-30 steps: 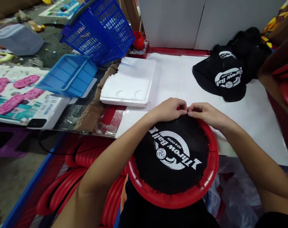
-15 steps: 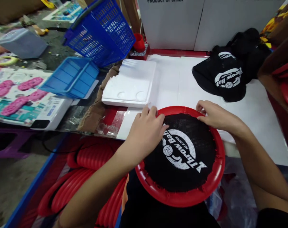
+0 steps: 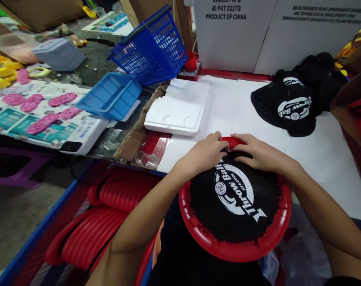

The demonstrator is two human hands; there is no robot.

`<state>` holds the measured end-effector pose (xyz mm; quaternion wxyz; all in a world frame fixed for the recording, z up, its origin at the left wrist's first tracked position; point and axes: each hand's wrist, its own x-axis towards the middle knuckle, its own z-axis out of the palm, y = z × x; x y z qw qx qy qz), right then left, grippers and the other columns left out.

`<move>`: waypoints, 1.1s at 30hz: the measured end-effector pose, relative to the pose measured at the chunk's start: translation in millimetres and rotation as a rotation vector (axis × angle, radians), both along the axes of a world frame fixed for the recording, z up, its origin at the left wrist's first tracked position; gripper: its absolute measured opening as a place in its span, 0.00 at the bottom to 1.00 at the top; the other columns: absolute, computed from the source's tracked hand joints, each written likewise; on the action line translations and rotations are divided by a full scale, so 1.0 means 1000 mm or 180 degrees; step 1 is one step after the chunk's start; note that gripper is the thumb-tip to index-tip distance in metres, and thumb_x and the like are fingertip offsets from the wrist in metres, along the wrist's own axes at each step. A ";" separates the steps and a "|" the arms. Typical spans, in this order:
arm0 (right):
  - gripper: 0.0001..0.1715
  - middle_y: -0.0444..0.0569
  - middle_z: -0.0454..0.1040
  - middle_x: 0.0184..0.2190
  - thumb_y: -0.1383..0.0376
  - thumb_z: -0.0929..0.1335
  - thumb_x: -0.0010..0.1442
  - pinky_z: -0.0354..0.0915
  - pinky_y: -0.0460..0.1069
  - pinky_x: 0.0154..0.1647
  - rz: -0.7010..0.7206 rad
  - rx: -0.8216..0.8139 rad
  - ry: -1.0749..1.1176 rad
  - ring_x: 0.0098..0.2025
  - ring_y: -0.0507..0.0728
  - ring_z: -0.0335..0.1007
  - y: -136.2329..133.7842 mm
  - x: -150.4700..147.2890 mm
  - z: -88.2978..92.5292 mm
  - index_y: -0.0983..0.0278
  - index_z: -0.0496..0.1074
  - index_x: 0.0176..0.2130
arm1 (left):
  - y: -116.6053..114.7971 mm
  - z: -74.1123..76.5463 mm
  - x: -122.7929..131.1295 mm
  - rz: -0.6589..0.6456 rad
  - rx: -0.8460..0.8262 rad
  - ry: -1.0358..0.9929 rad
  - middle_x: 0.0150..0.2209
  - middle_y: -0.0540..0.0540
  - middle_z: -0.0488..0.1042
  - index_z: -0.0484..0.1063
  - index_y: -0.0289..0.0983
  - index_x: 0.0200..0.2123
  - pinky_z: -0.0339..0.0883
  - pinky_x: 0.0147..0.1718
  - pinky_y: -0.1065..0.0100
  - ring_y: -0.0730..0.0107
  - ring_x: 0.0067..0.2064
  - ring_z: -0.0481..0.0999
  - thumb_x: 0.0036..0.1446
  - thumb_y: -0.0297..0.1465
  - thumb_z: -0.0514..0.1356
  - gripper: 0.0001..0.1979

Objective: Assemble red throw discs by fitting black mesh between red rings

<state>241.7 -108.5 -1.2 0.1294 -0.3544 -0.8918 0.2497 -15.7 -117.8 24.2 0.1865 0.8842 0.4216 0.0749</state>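
A round red plastic ring (image 3: pixel 283 222) lies tilted at the front edge of the bench, against the body. Black mesh fabric (image 3: pixel 207 214) printed with a white "Throw Ball" logo stretches across it. My left hand (image 3: pixel 208 151) is closed on the ring's far rim, left of its top, with fingertips at the mesh edge. Close beside it, my right hand (image 3: pixel 256 153) grips the same rim, its thumb over the mesh and fingers over the outer side. Both hands cover part of the far rim. Several black printed mesh pieces (image 3: pixel 296 105) lie heaped at the back right.
White sheets cover the bench (image 3: pixel 224 107). A white foam block (image 3: pixel 177 107), a light blue tray (image 3: pixel 111 97) and a tilted blue basket (image 3: pixel 156 47) stand on the left. Stacked red rings (image 3: pixel 93 234) fill a bin below. A white carton (image 3: pixel 230 39) stands behind.
My right hand has moved left along the rim to beside my left hand, which has also shifted toward the top. The view has turned slightly left.
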 end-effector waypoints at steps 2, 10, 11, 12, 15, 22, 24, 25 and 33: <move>0.14 0.53 0.63 0.74 0.58 0.72 0.68 0.60 0.69 0.74 -0.0129 -0.0194 0.0118 0.74 0.69 0.60 0.000 -0.001 0.005 0.55 0.81 0.52 | 0.002 -0.001 0.001 -0.0078 0.0034 -0.0115 0.50 0.39 0.71 0.79 0.37 0.46 0.72 0.47 0.58 0.57 0.48 0.75 0.69 0.31 0.61 0.07; 0.09 0.51 0.77 0.63 0.57 0.76 0.61 0.60 0.64 0.71 -0.0991 -0.1332 0.1018 0.65 0.66 0.72 0.004 -0.002 0.017 0.60 0.80 0.35 | 0.018 -0.015 -0.008 0.0295 -0.0393 -0.1606 0.39 0.48 0.82 0.80 0.38 0.40 0.72 0.44 0.63 0.67 0.40 0.80 0.67 0.29 0.63 0.04; 0.10 0.51 0.78 0.62 0.57 0.76 0.60 0.61 0.64 0.70 -0.1058 -0.1441 0.1097 0.63 0.66 0.74 0.004 -0.001 0.017 0.61 0.79 0.34 | 0.021 -0.016 -0.009 0.0451 -0.0510 -0.1711 0.39 0.47 0.83 0.81 0.38 0.42 0.72 0.43 0.63 0.67 0.39 0.80 0.66 0.29 0.64 0.05; 0.11 0.51 0.78 0.62 0.56 0.76 0.61 0.62 0.63 0.68 -0.1099 -0.1548 0.1153 0.62 0.66 0.75 0.004 0.000 0.017 0.61 0.80 0.34 | 0.022 -0.017 -0.010 0.0576 -0.0629 -0.1780 0.38 0.47 0.84 0.82 0.38 0.43 0.73 0.43 0.63 0.66 0.39 0.81 0.66 0.30 0.64 0.06; 0.13 0.52 0.79 0.61 0.54 0.74 0.63 0.65 0.62 0.65 -0.1172 -0.1648 0.1263 0.59 0.65 0.76 0.003 0.000 0.015 0.61 0.80 0.34 | 0.024 -0.015 -0.013 0.0484 -0.0896 -0.1778 0.40 0.45 0.84 0.84 0.38 0.45 0.75 0.44 0.61 0.64 0.41 0.82 0.65 0.33 0.66 0.09; 0.11 0.52 0.81 0.56 0.56 0.71 0.67 0.65 0.61 0.63 -0.1252 -0.1170 0.1235 0.58 0.65 0.76 0.001 -0.006 0.006 0.59 0.80 0.39 | 0.018 -0.006 -0.011 -0.0251 -0.0502 -0.1049 0.46 0.45 0.76 0.82 0.42 0.47 0.72 0.51 0.60 0.62 0.47 0.78 0.66 0.32 0.66 0.08; 0.11 0.51 0.81 0.56 0.56 0.71 0.68 0.66 0.60 0.63 -0.1213 -0.1137 0.1259 0.58 0.65 0.76 0.001 -0.005 0.005 0.59 0.80 0.40 | 0.018 -0.005 -0.009 -0.0259 -0.0464 -0.0919 0.46 0.44 0.75 0.81 0.42 0.51 0.72 0.50 0.60 0.62 0.46 0.77 0.66 0.32 0.66 0.11; 0.11 0.51 0.81 0.56 0.56 0.71 0.68 0.66 0.60 0.63 -0.1178 -0.1146 0.1270 0.58 0.65 0.76 0.001 -0.004 0.004 0.59 0.80 0.40 | 0.019 -0.005 -0.008 -0.0267 -0.0461 -0.0876 0.46 0.44 0.74 0.81 0.42 0.52 0.72 0.50 0.60 0.62 0.46 0.77 0.66 0.31 0.66 0.12; 0.09 0.50 0.82 0.52 0.59 0.70 0.66 0.67 0.60 0.59 -0.0999 -0.0843 0.1020 0.53 0.63 0.76 0.014 -0.003 -0.001 0.59 0.80 0.36 | 0.026 -0.002 -0.002 -0.0234 -0.0423 -0.1152 0.40 0.47 0.83 0.83 0.41 0.40 0.71 0.48 0.61 0.64 0.43 0.81 0.66 0.26 0.61 0.10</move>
